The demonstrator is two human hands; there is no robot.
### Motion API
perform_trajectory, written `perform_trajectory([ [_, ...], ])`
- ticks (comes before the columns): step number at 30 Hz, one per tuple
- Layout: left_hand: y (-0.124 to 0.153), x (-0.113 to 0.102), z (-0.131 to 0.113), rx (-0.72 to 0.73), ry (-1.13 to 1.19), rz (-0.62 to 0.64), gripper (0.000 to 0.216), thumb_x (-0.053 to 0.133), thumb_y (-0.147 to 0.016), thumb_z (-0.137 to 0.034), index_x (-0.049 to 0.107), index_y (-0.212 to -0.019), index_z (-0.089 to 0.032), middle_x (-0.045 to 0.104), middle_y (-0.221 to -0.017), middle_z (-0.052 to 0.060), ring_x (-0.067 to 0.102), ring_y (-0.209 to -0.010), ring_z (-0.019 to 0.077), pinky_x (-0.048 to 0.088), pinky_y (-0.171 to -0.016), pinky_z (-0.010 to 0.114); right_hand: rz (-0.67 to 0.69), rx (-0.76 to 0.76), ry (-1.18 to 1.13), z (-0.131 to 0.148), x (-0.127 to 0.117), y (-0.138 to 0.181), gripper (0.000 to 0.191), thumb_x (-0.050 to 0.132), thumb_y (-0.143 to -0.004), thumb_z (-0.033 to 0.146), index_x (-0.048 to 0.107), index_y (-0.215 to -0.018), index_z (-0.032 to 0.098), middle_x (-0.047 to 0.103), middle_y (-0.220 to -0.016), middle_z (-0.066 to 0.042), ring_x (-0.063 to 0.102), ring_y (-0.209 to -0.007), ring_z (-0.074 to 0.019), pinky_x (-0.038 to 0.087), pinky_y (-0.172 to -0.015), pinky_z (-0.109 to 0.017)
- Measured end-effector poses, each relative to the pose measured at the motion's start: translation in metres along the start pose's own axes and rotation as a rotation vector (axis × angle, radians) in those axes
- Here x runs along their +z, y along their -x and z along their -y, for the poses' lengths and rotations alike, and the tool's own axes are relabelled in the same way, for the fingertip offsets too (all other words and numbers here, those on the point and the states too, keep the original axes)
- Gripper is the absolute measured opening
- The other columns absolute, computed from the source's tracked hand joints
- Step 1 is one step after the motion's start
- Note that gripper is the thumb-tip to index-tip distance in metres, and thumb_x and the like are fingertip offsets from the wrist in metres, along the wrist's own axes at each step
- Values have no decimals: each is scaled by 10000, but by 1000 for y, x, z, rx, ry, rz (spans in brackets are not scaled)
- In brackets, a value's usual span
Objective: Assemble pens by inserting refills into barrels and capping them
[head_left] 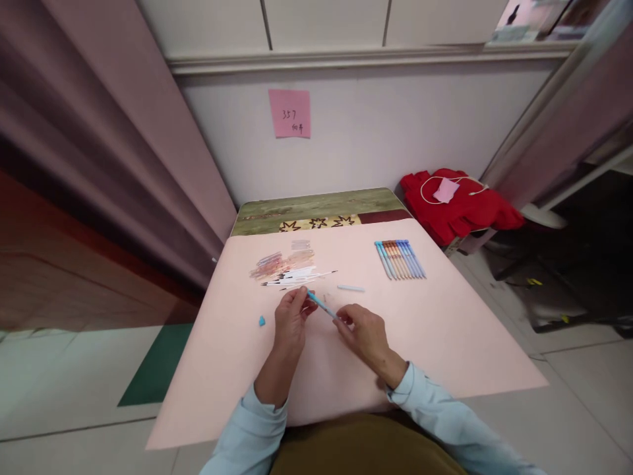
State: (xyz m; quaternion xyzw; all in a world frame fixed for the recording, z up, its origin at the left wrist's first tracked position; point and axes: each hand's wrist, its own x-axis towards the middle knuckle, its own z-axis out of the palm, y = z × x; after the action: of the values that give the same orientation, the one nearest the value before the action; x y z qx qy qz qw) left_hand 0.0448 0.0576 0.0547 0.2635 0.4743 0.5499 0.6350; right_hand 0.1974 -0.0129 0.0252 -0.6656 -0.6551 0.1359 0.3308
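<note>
A slim light-blue pen (322, 305) is held slantwise between my two hands above the pink table cover. My left hand (291, 316) pinches its upper end, where the blue is brighter. At the lower end, the fingers of my right hand (363, 331) are closed on it. Left of my left hand lies a small bright-blue cap-like piece (262, 321). Just beyond my hands are a pale thin tube (351, 287) and a pile of white pen refills (291, 276) with dark tips.
Clear and pinkish pen parts (281, 260) lie in loose bundles behind the refills. A row of several assembled pens (399, 259), blue and brown, is at the right. Beyond the table's right side sits a red cloth (455, 211) with a white cable. A wall (356, 138) stands behind.
</note>
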Motion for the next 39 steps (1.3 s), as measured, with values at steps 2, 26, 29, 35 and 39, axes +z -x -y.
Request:
perform_trajectory([
  [2,2,0,-3,38,-62,4,383,816,-680,-461,667,-846,-150,709,-849,38,620,-671,111,530,-715,292,-43,-18,-22,-2,-3,-2,76,625,-870,285,676,-875,229,713,-807,-4,644,-724,-145,403,-647,-240],
  [26,44,-72,33,495,-810,91,138,674,-810,-370,708,-842,-240,726,-842,40,680,-794,221,537,-788,327,-63,493,486,-93,-42,-110,236,538,-917,287,723,-989,161,741,-984,-137,690,-898,-233,402,-692,-284],
  [29,44,-73,32,489,-817,93,139,673,-813,-369,705,-845,-237,727,-846,42,678,-797,224,531,-782,328,-51,504,504,-95,-39,-115,241,534,-909,257,729,-987,141,737,-976,-162,694,-916,-252,422,-724,-302],
  [35,42,-75,35,471,-802,103,114,670,-819,-350,695,-837,-240,717,-827,37,668,-778,219,520,-769,322,-41,508,523,-96,-36,-116,259,516,-911,244,735,-995,135,733,-974,-175,698,-924,-261,435,-749,-321],
  [39,42,-75,37,474,-805,124,86,658,-833,-318,687,-843,-238,714,-836,33,665,-784,207,511,-770,305,-49,505,528,-96,-40,-113,271,502,-924,247,729,-1018,132,731,-997,-177,689,-941,-265,423,-741,-321],
])
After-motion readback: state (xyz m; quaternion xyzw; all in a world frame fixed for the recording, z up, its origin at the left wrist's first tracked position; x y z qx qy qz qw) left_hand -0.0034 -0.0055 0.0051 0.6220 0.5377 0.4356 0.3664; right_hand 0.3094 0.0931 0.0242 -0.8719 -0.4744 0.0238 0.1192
